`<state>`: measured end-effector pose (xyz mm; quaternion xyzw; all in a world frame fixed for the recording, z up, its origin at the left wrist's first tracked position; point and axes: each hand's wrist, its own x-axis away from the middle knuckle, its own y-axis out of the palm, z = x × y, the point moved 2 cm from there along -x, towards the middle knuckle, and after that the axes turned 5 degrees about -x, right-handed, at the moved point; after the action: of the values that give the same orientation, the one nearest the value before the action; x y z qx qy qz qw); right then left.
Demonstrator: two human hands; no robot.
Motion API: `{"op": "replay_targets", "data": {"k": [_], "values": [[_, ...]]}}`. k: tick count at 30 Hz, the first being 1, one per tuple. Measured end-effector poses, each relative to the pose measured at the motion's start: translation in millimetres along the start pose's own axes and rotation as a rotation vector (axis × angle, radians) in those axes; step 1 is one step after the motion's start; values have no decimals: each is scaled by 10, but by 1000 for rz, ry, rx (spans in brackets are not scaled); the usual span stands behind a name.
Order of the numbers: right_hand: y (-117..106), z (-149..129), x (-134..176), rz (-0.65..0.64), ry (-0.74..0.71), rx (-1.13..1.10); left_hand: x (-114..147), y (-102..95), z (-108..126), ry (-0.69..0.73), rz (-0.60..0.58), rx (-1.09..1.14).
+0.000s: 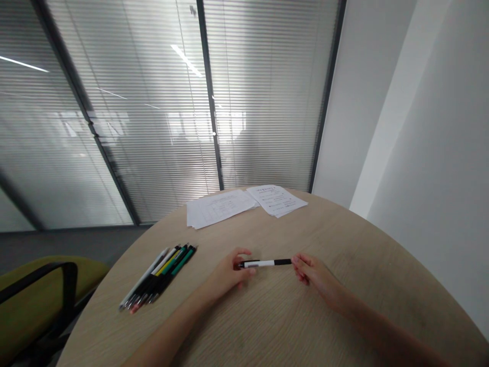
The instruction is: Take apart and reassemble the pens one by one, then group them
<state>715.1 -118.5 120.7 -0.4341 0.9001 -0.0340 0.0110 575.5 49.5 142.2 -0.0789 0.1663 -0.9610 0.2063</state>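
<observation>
A black-and-white pen (263, 263) is held level just over the table, pointing left to right. My right hand (307, 268) pinches its black right end between thumb and fingers. At the pen's other end, the clip end, my left hand (231, 268) has its thumb and fingers apart around it; whether they touch the pen is hard to tell. A row of several pens (164, 275) with white, yellow, green and black barrels lies side by side to the left of my left hand.
The round wooden table (290, 321) bears printed sheets (221, 206) and another stack of papers (277, 200) at its far edge. A green chair (34, 306) with a black armrest stands at the left. Behind are glass panels with blinds (275, 102) and a white wall (439, 153).
</observation>
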Motion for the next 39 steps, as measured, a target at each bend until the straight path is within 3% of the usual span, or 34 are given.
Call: {"op": "replay_targets", "data": {"k": [12, 19, 30, 39], "values": [[8, -5, 0, -2, 10, -10, -1, -15, -51, -18, -24, -78], [9, -15, 6, 30, 7, -40, -42, -42, -39, 39, 71, 57], [12, 2, -7, 17, 3, -42, -29, -36, -90, -58, 28, 34], [11, 4, 33, 34, -8, -2, 25, -8, -24, -15, 69, 112]]}}
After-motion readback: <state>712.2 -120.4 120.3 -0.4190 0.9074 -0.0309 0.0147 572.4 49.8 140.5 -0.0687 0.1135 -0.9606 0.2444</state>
